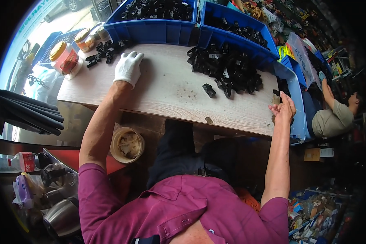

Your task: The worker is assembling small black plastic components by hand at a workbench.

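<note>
My left hand (128,69), in a white knitted glove, rests on the pale wooden table (162,87). Its fingers are curled, with the tips tucked out of sight, so anything inside is hidden. Just left of it lies a small group of black plastic parts (105,51). Bare and raised near the table's right end, my right hand (284,109) pinches a small black plastic part (276,92) at its fingertips. A larger heap of black plastic parts (227,71) spreads over the right half of the table, with one loose part (209,90) at its near side.
Two blue bins (150,32) (240,42) of black parts line the far edge. A light blue bin (299,107) adjoins the right end. Lidded jars (64,59) stand at the left corner. Below is a round tub (127,145). Another person (333,118) works at far right.
</note>
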Available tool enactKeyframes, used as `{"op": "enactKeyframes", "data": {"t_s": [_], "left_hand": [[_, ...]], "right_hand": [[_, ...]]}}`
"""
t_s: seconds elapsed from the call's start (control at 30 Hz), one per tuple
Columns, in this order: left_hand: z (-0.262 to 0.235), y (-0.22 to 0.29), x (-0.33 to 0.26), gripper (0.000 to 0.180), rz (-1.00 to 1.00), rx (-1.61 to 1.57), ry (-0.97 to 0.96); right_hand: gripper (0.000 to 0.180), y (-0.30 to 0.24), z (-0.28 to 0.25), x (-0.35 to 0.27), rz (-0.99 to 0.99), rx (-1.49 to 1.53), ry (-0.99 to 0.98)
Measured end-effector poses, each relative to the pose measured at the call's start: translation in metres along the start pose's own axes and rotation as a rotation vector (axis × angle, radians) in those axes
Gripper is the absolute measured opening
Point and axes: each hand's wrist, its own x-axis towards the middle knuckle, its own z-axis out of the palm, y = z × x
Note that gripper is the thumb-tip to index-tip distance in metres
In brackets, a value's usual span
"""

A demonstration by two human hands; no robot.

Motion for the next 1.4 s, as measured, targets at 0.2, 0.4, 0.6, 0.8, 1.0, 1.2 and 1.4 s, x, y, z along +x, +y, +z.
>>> {"op": "enactKeyframes", "data": {"t_s": [0.2, 0.4, 0.6, 0.8, 1.0, 1.2, 1.4], "left_hand": [[-0.013, 0.025, -0.006, 0.02, 0.058, -0.034, -0.028], [-0.026, 0.054, -0.013, 0.015, 0.078, -0.065, -0.141], [-0.032, 0.112, -0.033, 0.033, -0.074, -0.586, 0.06], [-0.028, 0.173, -0.035, 0.035, -0.43, -1.183, 0.05], [-0.026, 0.201, -0.018, 0.036, -0.601, -1.645, -0.142], [-0.028, 0.199, -0.017, 0.032, -0.388, -1.517, -0.193], [-0.019, 0.18, -0.018, 0.028, -0.103, -1.199, -0.149]], "right_hand": [[0.033, 0.003, 0.034, -0.046, 0.068, -0.039, -0.412], [0.042, 0.012, 0.093, -0.102, 0.078, -0.275, -0.736], [0.045, 0.013, 0.127, -0.125, -0.042, -0.628, -0.701], [0.035, 0.014, 0.131, -0.125, 0.007, -0.6, -0.67], [0.037, 0.031, 0.123, -0.14, 0.142, 0.04, -0.76], [0.042, 0.031, 0.123, -0.132, 0.156, 0.043, -0.859], [0.044, 0.03, 0.133, -0.132, 0.165, -0.184, -0.896]]}}
